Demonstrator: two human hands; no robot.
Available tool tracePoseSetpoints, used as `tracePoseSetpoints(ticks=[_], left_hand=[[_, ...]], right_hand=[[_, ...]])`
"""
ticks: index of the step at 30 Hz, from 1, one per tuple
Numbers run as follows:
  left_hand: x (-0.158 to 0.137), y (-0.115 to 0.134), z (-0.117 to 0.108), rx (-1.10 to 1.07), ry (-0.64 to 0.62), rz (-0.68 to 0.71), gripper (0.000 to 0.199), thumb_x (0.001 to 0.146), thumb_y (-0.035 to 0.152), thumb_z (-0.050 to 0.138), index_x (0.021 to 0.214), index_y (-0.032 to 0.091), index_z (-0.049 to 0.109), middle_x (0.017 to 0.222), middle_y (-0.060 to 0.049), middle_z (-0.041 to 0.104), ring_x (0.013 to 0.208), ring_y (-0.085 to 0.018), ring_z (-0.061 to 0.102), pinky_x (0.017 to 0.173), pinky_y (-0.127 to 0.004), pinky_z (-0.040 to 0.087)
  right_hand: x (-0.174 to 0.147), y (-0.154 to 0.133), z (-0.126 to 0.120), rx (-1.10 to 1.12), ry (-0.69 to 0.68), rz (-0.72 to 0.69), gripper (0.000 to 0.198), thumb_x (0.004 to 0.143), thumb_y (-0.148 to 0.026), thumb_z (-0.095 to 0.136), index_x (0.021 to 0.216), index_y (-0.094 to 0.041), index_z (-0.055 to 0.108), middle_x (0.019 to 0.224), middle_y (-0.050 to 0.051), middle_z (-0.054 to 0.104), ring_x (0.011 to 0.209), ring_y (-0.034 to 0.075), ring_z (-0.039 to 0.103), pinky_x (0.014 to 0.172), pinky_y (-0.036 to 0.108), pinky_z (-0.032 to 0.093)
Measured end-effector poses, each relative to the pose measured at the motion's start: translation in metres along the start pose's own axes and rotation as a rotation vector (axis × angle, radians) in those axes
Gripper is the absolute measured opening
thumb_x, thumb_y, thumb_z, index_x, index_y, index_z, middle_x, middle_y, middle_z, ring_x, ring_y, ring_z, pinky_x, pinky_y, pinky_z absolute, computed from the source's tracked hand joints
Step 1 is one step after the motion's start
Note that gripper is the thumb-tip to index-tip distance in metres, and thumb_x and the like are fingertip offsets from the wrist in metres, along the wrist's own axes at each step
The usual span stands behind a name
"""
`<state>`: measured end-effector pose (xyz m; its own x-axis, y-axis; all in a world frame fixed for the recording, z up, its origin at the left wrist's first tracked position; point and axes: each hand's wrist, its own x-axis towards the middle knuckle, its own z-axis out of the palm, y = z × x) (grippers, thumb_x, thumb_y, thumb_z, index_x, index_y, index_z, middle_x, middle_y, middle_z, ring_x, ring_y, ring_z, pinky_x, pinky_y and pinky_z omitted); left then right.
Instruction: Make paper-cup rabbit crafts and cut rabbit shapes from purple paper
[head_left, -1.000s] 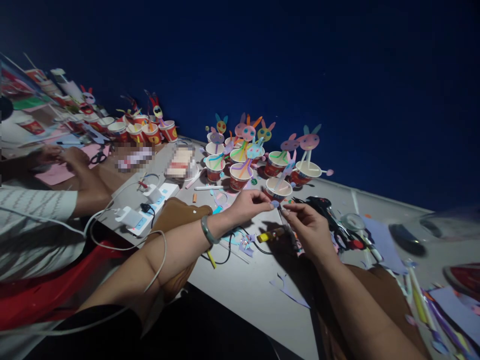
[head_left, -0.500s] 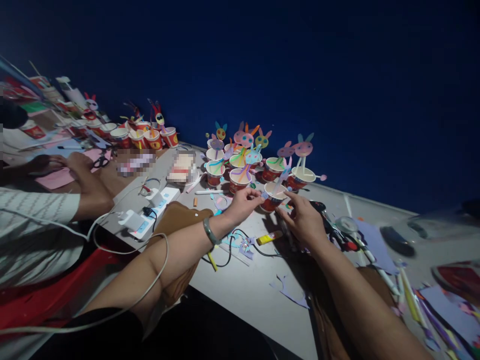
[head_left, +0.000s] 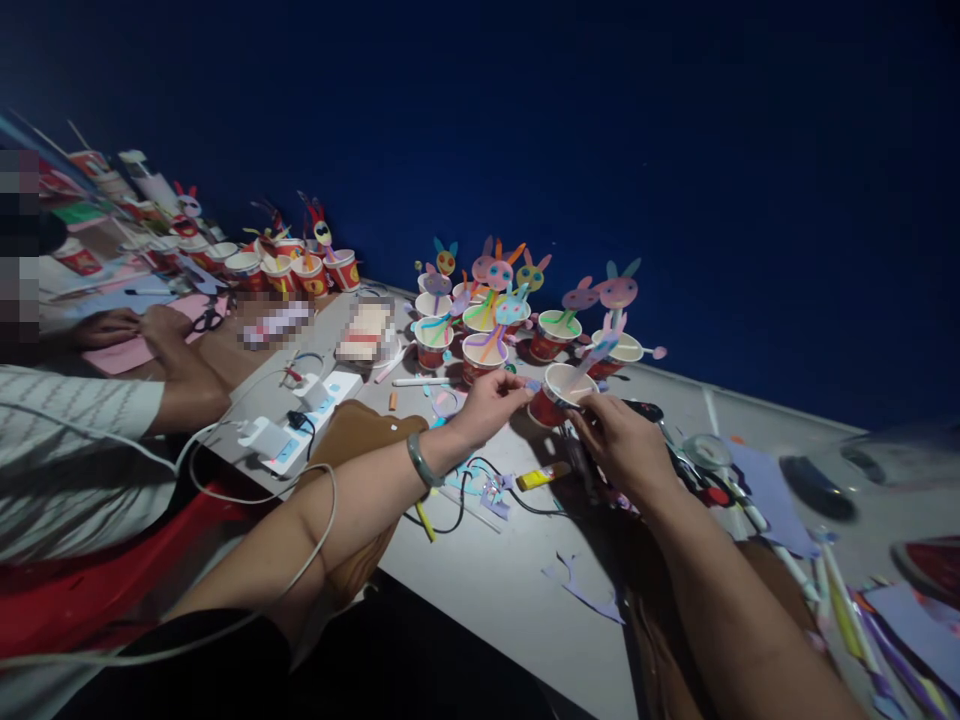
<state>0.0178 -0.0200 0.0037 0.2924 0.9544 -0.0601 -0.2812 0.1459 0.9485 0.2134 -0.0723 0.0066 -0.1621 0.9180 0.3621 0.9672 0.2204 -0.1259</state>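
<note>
A red paper cup (head_left: 545,408) with a white inside stands in front of me on the table, between my hands. A pale paper-strip figure (head_left: 598,352) leans up out of it to the right. My left hand (head_left: 491,405), with a dark bangle on its wrist, pinches a small bluish paper piece (head_left: 533,386) at the cup's left rim. My right hand (head_left: 626,440) is closed at the cup's right side, thumb below and fingers by the rim. Behind stand several similar cups (head_left: 485,368) bearing paper rabbit-like heads, such as a pink one (head_left: 618,291).
A yellow glue tube (head_left: 541,476), purple paper scraps (head_left: 592,596) and a black cable lie before the cup. To the left are a white power strip (head_left: 315,420), a brown bag-like thing (head_left: 360,440) and a co-worker's arm (head_left: 187,395). Purple paper (head_left: 772,495) and tape (head_left: 707,452) lie right.
My right hand's fingers have closed in on the cup, where they were more spread before. The cup has moved slightly right, and its figure leans further right. My left hand still pinches near the rim.
</note>
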Motion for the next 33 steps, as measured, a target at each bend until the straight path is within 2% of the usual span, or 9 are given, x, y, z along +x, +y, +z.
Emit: tracePoseSetpoints(ticks=[6,9,11,13,16,21,25,29,33], left_hand=[[0.002,-0.003,0.002,-0.145,-0.08,0.017,0.033,0.063,0.033,0.081,0.075,0.014,0.057,0.076,0.0,0.061,0.071,-0.007,0.051,0.076,-0.024,0.04],[0.0,-0.002,0.003,-0.203,-0.146,0.007,0.033,0.064,0.033,0.081,0.075,0.014,0.056,0.099,-0.006,0.066,0.079,-0.008,0.053,0.078,-0.025,0.04],[-0.002,-0.001,0.004,-0.207,-0.173,-0.01,0.031,0.066,0.032,0.08,0.075,0.013,0.057,0.114,-0.008,0.065,0.081,-0.008,0.053,0.077,-0.024,0.04],[-0.003,0.0,0.004,-0.193,-0.173,-0.039,0.029,0.066,0.031,0.079,0.076,0.013,0.057,0.122,-0.008,0.062,0.076,-0.006,0.051,0.071,-0.023,0.038],[-0.003,0.0,0.004,-0.171,-0.167,-0.084,0.029,0.066,0.03,0.078,0.08,0.014,0.058,0.117,-0.005,0.062,0.062,-0.001,0.043,0.059,-0.022,0.032],[-0.003,0.0,0.003,-0.18,-0.146,-0.125,0.031,0.066,0.032,0.078,0.082,0.014,0.057,0.085,0.002,0.06,0.056,-0.001,0.042,0.053,-0.021,0.029],[-0.003,-0.001,0.005,-0.213,-0.128,-0.175,0.031,0.066,0.029,0.079,0.082,0.014,0.057,0.096,-0.001,0.063,0.067,-0.004,0.051,0.061,-0.022,0.037],[-0.002,-0.005,0.005,-0.237,-0.123,-0.24,0.032,0.063,0.025,0.081,0.08,0.013,0.057,0.11,-0.005,0.064,0.076,-0.007,0.057,0.071,-0.025,0.044],[0.0,-0.009,0.005,-0.241,-0.128,-0.242,0.036,0.06,0.026,0.084,0.08,0.013,0.057,0.104,-0.005,0.065,0.076,-0.008,0.058,0.074,-0.026,0.046]], right_hand=[[-0.007,-0.012,-0.009,-0.008,0.059,-0.036,0.029,0.095,-0.042,0.044,0.092,-0.02,0.064,0.086,0.008,0.064,0.062,0.018,0.058,0.053,0.028,0.035],[-0.009,-0.013,-0.01,-0.04,0.067,-0.048,0.029,0.095,-0.041,0.044,0.09,-0.02,0.063,0.085,0.008,0.063,0.061,0.018,0.057,0.052,0.028,0.035],[-0.01,-0.012,-0.01,-0.01,0.068,-0.058,0.026,0.095,-0.04,0.046,0.092,-0.019,0.062,0.084,0.008,0.063,0.062,0.018,0.058,0.053,0.028,0.037],[-0.01,-0.011,-0.009,0.044,0.077,-0.072,0.024,0.094,-0.038,0.047,0.098,-0.019,0.061,0.083,0.008,0.064,0.063,0.018,0.059,0.055,0.028,0.04],[-0.011,-0.008,-0.008,0.087,0.105,-0.098,0.023,0.094,-0.035,0.048,0.105,-0.018,0.06,0.084,0.008,0.066,0.064,0.018,0.06,0.058,0.028,0.044],[-0.012,-0.005,-0.007,0.058,0.123,-0.189,0.026,0.096,-0.027,0.043,0.111,-0.016,0.06,0.091,0.011,0.07,0.073,0.02,0.065,0.064,0.029,0.046],[-0.012,-0.003,-0.005,-0.034,0.078,-0.239,0.027,0.096,-0.026,0.042,0.109,-0.018,0.065,0.091,0.009,0.073,0.074,0.021,0.066,0.064,0.029,0.044],[-0.012,-0.002,-0.003,-0.03,-0.002,-0.223,0.026,0.094,-0.026,0.046,0.105,-0.021,0.069,0.091,0.009,0.075,0.073,0.021,0.066,0.066,0.031,0.043],[-0.012,-0.003,-0.003,0.005,-0.02,-0.197,0.025,0.092,-0.028,0.05,0.104,-0.021,0.07,0.095,0.009,0.076,0.075,0.022,0.067,0.068,0.032,0.044]])
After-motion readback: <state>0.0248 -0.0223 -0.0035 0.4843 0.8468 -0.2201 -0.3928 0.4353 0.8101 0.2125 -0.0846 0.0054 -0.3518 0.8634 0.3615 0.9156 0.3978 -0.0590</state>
